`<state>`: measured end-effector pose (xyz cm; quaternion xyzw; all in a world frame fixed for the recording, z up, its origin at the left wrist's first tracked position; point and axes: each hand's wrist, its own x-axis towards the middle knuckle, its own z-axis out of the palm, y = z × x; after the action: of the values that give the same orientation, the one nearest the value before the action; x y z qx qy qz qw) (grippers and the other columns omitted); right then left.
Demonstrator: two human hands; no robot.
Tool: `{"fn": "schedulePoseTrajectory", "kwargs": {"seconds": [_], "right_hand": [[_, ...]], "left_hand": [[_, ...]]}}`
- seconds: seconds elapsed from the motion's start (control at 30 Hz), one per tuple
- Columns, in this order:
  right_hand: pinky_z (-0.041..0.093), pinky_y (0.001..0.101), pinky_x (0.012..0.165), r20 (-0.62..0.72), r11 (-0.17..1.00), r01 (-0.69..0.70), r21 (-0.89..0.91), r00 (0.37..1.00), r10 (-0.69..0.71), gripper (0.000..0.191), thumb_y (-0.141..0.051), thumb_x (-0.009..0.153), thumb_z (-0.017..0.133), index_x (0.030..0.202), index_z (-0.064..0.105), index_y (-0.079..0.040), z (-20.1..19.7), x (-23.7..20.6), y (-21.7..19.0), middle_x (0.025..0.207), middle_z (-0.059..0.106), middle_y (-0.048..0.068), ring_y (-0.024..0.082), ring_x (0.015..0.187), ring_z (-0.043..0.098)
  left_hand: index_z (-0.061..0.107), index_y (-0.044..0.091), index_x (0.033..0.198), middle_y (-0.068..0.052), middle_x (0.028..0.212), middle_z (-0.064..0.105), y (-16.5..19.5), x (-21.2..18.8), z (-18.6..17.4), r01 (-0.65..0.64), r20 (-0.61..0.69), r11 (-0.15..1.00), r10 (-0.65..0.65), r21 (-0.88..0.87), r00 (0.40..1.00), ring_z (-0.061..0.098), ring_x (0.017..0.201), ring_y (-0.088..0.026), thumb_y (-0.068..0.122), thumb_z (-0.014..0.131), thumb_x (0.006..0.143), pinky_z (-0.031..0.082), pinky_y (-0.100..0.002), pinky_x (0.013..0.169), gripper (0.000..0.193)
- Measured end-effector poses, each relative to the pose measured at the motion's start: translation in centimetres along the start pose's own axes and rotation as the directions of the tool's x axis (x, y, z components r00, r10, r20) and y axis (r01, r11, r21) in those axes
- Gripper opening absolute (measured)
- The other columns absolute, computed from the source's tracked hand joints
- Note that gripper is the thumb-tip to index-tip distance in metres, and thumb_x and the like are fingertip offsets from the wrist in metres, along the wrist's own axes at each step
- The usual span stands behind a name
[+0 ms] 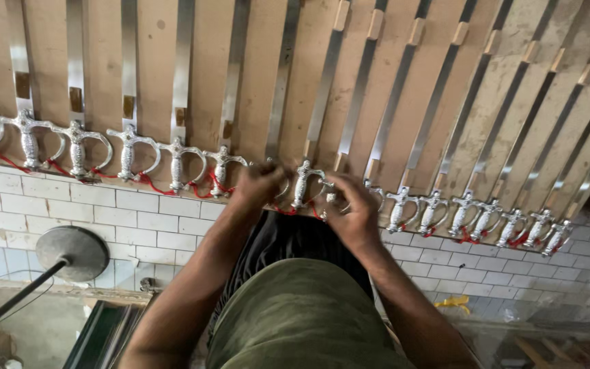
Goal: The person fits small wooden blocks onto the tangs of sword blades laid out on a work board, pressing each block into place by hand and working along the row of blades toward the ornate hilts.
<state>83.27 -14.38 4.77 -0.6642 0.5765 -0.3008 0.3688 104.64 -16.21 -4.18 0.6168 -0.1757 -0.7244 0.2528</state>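
Left hand (259, 186) and right hand (351, 205) both up at the row of swords (172, 102) laid on the wooden board (151, 61), working around one silver hilt (302, 184) mid-row. Left fingers curl over the neighbouring hilt, hiding it; grip itself unclear. Right fingers bent near the guard, pinch hidden from view. Red cord (151, 183) runs along the hilts. Blade tips cut off at top edge. Round metal stand (71, 253) lower left, blurry.

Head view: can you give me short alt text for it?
Both hands, left hand and right hand, work at a silver sword hilt in a long row of swords laid on a wooden board, red cord at their hilts.
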Motion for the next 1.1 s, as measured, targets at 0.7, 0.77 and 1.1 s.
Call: {"fn": "schedulePoseTrajectory", "kwargs": {"seconds": [0.7,0.77,1.1], "right_hand": [[0.054,0.0425,0.101,0.214,0.922,0.276,-0.270,0.951,-0.222,0.043,-0.010,0.083,0.083,0.123,0.071,-0.002,10.3,7.6,1.8,0.127,0.071,0.011,0.029,0.114,0.067],[0.054,0.0428,0.101,0.236,0.914,0.293,-0.279,0.944,-0.231,0.042,-0.011,0.084,0.084,0.123,0.071,-0.002,10.5,7.9,1.9,0.126,0.071,0.011,0.029,0.113,0.067],[0.052,0.0422,0.109,0.218,0.898,0.319,-0.304,0.941,-0.260,0.044,-0.017,0.084,0.084,0.123,0.071,-0.001,11.4,8.3,3.7,0.127,0.070,0.011,0.029,0.122,0.065]], "left_hand": [[0.077,0.000,0.102,-0.015,0.086,0.074,2.0,0.9,-4.6,-0.493,-0.183,0.660,0.685,0.567,0.706,0.074,0.068,-0.023,0.015,0.073,0.093,0.058,-0.034,0.061,0.017],[0.077,0.001,0.099,-0.015,0.084,0.074,2.0,1.5,-4.4,-0.468,-0.173,0.679,0.653,0.566,0.738,0.073,0.066,-0.025,0.013,0.073,0.093,0.057,-0.035,0.061,0.014],[0.077,0.000,0.100,-0.014,0.084,0.075,2.3,1.8,-4.1,-0.485,-0.157,0.698,0.641,0.527,0.752,0.073,0.062,-0.022,0.013,0.073,0.093,0.057,-0.032,0.058,0.015]]}}
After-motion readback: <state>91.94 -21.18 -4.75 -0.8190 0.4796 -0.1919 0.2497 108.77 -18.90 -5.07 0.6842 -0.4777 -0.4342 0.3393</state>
